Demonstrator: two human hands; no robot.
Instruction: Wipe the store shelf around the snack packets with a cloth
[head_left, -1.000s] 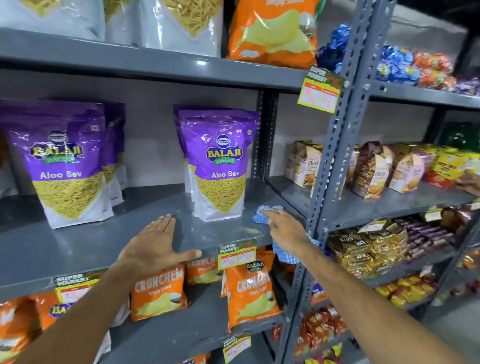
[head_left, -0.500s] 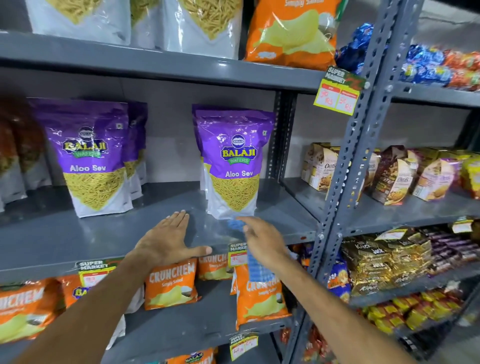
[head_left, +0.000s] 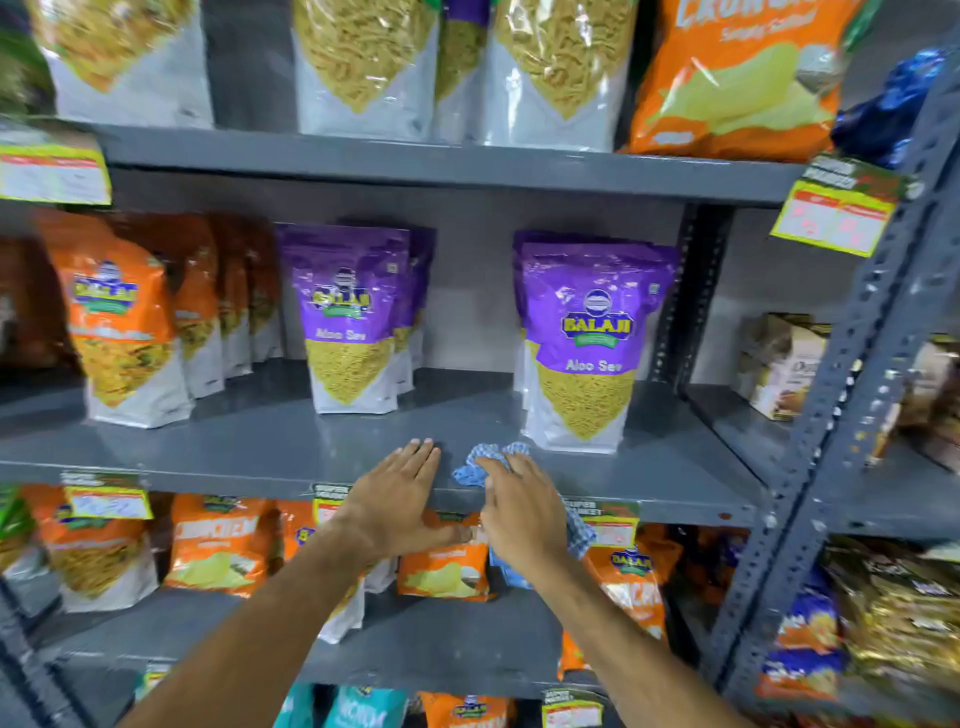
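Observation:
A grey metal shelf (head_left: 270, 441) runs across the middle. Two groups of purple Aloo Sev packets stand on it, one at centre (head_left: 350, 322) and one to the right (head_left: 587, 343), with orange packets (head_left: 124, 322) at the left. My right hand (head_left: 522, 512) presses a blue checked cloth (head_left: 475, 465) onto the shelf's front edge, just left of the right purple packet. The cloth's tail hangs below my wrist. My left hand (head_left: 397, 501) lies flat on the shelf edge beside it, fingers spread, thumb under the lip.
A perforated grey upright (head_left: 852, 395) stands at the right, with boxed snacks (head_left: 784, 364) on the neighbouring rack. Price tags (head_left: 608, 519) hang from the shelf lip. Orange chip bags (head_left: 218, 545) fill the shelf below, and more packets (head_left: 363, 62) sit above.
My right hand has dragged the cloth leftward along the shelf, from near the upright to right beside my left hand. The view has shifted left and closer.

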